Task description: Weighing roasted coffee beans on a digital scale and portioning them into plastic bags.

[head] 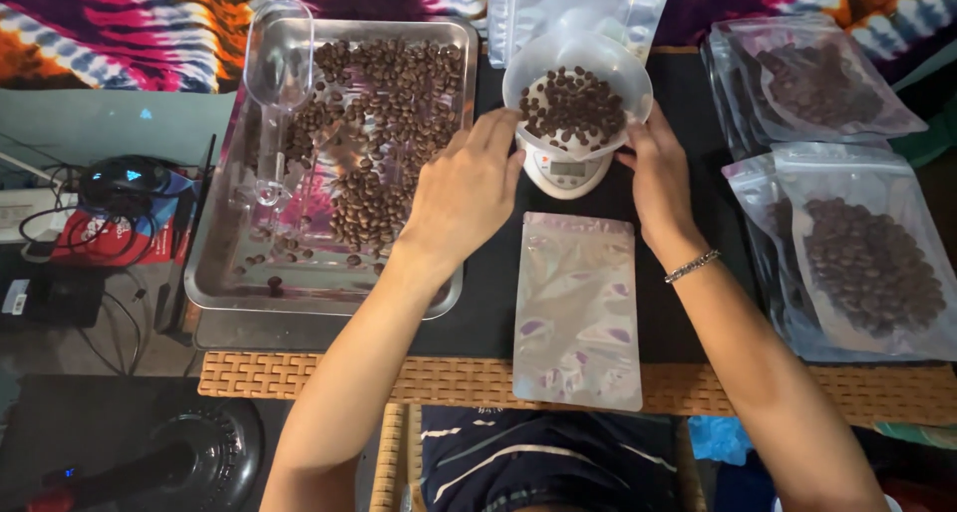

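Bowl [577, 83] of coffee beans [571, 106] sat on the scale [564, 171]; my left hand [467, 188] and right hand [653, 173] gripped its sides. I judged level, steady holding best.

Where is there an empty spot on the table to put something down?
Bare dark mat lies between the flat pouch and the filled bags, under the right hand. The near end of the metal tray holds few beans. Crowded: around the bowl on the scale, beside the left hand.
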